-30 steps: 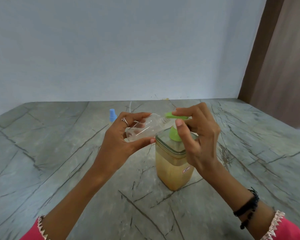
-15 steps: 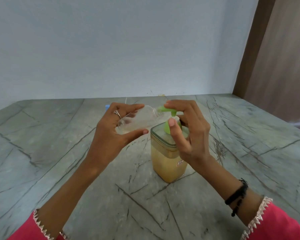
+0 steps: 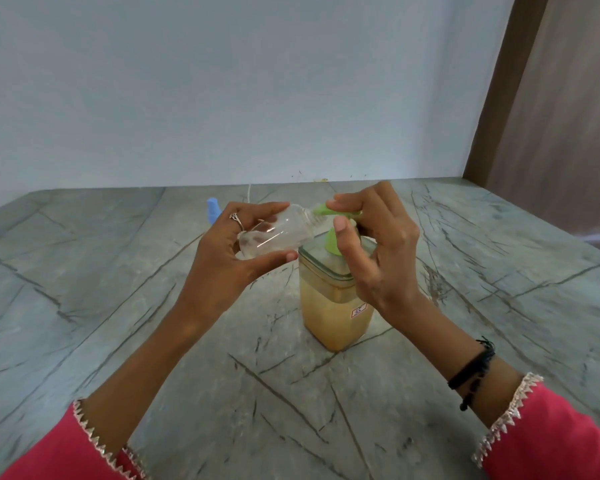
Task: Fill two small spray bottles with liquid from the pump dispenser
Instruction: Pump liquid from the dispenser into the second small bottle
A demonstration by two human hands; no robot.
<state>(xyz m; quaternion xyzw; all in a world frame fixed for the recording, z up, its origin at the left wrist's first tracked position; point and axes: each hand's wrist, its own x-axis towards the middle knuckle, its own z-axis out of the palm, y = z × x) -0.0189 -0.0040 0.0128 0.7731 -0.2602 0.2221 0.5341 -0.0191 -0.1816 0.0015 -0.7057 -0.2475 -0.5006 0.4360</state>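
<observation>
Head view, from the bottom of the frame upward: two pink sleeves [image 3: 551, 441] with pale trim enter at the lower corners, and both forearms rise toward the centre over a grey veined stone counter [image 3: 84, 306], which lies bare on either side of them out to the left and right frame edges. At centre stands the pump dispenser [image 3: 335, 306], a square clear jar of amber liquid, upright, its green pump head above the lid. The right hand [image 3: 378, 251] arches over it, fingers curled onto the green spout, thumb hanging down in front of the pump neck. The left hand [image 3: 229, 258] grips a clear spray bottle [image 3: 278, 230] between thumb below and fingers above; the bottle lies tilted, nearly on its side, long axis running left to right, its open neck pointing right and slightly up, touching the spout tip. Behind the left hand, a blue cap [image 3: 213, 209] shows partly hidden. Farther back the counter meets a pale wall [image 3: 222, 91], with a brown panel [image 3: 551, 116] at upper right.
</observation>
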